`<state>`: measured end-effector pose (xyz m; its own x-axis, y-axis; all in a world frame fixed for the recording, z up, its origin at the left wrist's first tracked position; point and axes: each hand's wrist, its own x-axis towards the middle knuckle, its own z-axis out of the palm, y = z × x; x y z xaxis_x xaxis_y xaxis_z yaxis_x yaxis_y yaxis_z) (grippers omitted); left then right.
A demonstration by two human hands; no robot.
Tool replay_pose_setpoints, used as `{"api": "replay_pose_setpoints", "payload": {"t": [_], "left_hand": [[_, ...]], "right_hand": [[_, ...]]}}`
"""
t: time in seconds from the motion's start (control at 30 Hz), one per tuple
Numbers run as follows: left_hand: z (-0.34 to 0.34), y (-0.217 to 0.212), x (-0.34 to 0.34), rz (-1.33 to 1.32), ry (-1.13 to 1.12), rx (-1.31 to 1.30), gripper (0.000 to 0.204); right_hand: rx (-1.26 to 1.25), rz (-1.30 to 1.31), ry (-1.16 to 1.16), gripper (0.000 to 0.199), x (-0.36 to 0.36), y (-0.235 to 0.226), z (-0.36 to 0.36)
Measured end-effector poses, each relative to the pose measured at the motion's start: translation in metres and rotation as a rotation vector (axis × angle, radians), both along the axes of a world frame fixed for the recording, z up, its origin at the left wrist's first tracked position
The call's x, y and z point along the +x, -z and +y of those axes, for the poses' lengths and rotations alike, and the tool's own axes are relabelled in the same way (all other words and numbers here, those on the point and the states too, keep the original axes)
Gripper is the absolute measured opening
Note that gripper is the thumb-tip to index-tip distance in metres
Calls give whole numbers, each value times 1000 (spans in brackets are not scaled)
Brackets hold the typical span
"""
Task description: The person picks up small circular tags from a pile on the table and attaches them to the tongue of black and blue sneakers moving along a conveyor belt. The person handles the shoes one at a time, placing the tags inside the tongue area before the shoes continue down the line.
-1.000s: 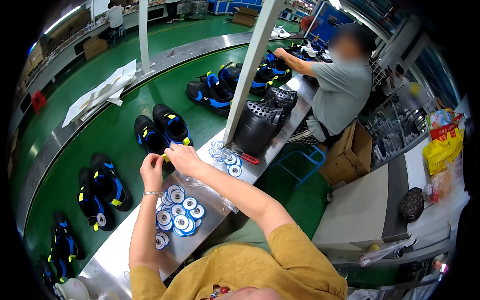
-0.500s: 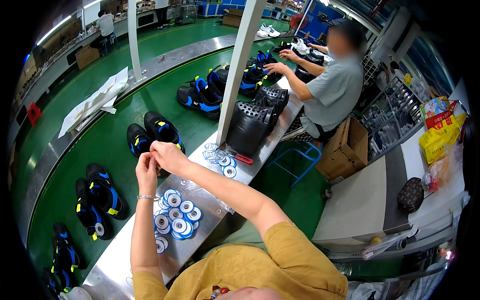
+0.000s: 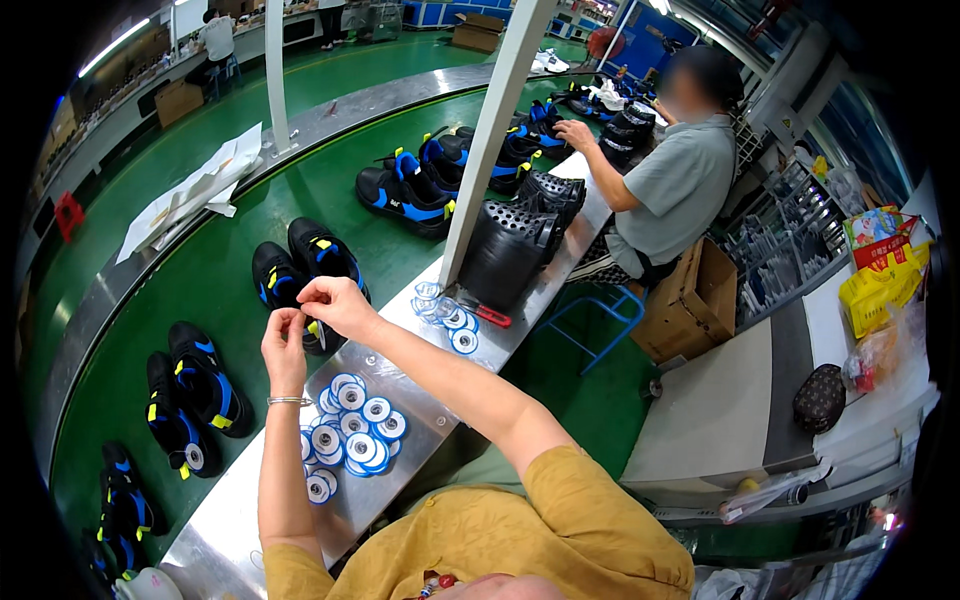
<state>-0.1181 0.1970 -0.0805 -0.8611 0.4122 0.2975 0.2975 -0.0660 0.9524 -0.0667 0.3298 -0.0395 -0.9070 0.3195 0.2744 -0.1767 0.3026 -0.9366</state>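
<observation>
My left hand [image 3: 284, 345] and my right hand [image 3: 340, 307] are close together above the near edge of a pair of black and blue shoes [image 3: 306, 255]. Both have thumb and fingers pinched; whatever is between them is too small to make out. On the metal ledge below my wrists lies a loose pile of round white tags with blue rims [image 3: 352, 424]. Farther right, more of these round tags [image 3: 464, 341] lie by clear plastic pieces and a red cutter [image 3: 492, 316]. One round tag [image 3: 194, 456] hangs on a shoe of the pair at left [image 3: 205, 385].
Several black and blue shoes [image 3: 400, 195] stand along the green belt [image 3: 240, 300]. A white post [image 3: 495, 130] rises beside stacked black perforated clogs [image 3: 510, 245]. A co-worker [image 3: 680, 165] sits at right near a blue stool [image 3: 590, 325] and a cardboard box [image 3: 690, 305].
My hands have drawn slightly apart and my left hand has lowered a little. The co-worker's arm has moved back, and the view has shifted slightly.
</observation>
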Motion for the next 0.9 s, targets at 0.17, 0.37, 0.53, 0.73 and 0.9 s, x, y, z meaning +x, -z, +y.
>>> {"api": "replay_pose_setpoints", "payload": {"t": [0.17,0.37,0.53,0.73,0.9], "left_hand": [[-16,-4,-4,27,16,-4,13],[-23,4,-12,-88,91,65,27],[-21,-3,-12,-138,127,55,31],[-26,-1,-18,-160,159,56,34],[-29,-9,-17,-188,212,79,36]], "right_hand": [[-63,-51,-16,11,0,7,-1],[-19,-43,-49,11,-12,8,-1],[-1,-32,-90,13,-15,8,-1],[57,-41,-103,16,-19,10,-7],[114,-91,-120,16,-19,9,-6]]}}
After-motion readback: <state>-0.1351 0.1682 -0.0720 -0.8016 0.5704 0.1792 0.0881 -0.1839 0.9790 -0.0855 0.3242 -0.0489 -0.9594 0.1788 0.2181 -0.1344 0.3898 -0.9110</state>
